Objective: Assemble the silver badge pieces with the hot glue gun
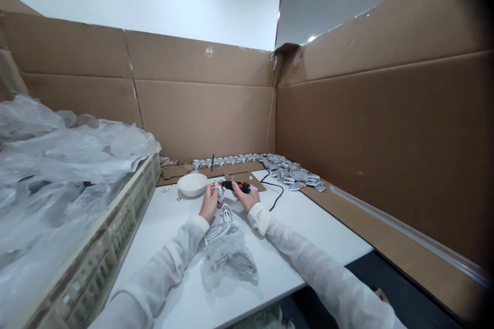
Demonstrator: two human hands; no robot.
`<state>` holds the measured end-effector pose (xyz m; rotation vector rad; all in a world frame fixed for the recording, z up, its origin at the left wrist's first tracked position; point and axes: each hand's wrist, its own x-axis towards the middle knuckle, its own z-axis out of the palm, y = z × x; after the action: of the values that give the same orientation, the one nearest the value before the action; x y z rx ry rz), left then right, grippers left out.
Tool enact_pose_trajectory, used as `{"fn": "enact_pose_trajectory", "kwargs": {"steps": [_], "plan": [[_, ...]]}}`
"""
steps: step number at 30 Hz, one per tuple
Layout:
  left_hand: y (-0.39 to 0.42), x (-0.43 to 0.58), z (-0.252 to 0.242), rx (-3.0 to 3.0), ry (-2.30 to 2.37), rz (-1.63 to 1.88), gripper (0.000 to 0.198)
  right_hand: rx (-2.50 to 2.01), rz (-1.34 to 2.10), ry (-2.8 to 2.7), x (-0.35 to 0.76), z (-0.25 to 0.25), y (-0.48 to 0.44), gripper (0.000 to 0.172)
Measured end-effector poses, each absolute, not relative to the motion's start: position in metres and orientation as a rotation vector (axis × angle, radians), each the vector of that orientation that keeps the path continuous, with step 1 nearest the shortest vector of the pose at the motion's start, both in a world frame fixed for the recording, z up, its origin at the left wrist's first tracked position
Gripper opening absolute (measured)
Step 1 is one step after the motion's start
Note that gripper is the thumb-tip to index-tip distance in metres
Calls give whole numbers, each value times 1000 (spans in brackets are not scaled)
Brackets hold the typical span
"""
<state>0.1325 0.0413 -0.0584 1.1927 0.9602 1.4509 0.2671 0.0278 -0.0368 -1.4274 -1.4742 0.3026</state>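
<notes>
Left hand (209, 205): fingers closed on a small white piece (221, 194), held up just above the table (175, 236).
Right hand (245, 197): clamped around a black-and-orange tool (228, 185), glue-gun-like from where I stand; its tip points left, at or very near the white piece, contact too small to tell.
Arched piece (227, 214): dark-outlined, lying just below the hands, at the mouth of a clear plastic bag (230, 262).
Bag: on the table between the two white sleeves, more pieces showing through.
Bowl (192, 185): white, just beyond the left hand; a small dark ring (178, 199) near it.
Far edge: a row of similar pieces (219, 161) on cardboard, running right into a heap (289, 172).
Black cable (278, 196): curving over the table, right of the tool.
Left flank: a pale crate (133, 213), plastic sheeting (85, 149) heaped over it.
Surround: tall cardboard walls (204, 108), behind and to the right.
</notes>
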Motion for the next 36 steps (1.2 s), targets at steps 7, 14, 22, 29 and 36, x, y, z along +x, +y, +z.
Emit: {"fn": "enact_pose_trajectory", "kwargs": {"steps": [7, 14, 22, 29, 36], "plan": [[42, 132, -58, 1118, 919, 1465, 25, -1372, 279, -1448, 267, -40, 28, 45], [41, 132, -57, 1095, 920, 1470, 26, -1312, 243, -1489, 268, -41, 28, 44], [39, 133, -55, 1083, 932, 1450, 22, -1315, 170, -1484, 274, -44, 38, 43], [33, 132, -50, 1111, 907, 1395, 27, -1194, 249, -1573, 276, -54, 45, 28], [29, 134, -45, 1069, 764, 1313, 31, -984, 406, -1648, 269, -56, 42, 20]]}}
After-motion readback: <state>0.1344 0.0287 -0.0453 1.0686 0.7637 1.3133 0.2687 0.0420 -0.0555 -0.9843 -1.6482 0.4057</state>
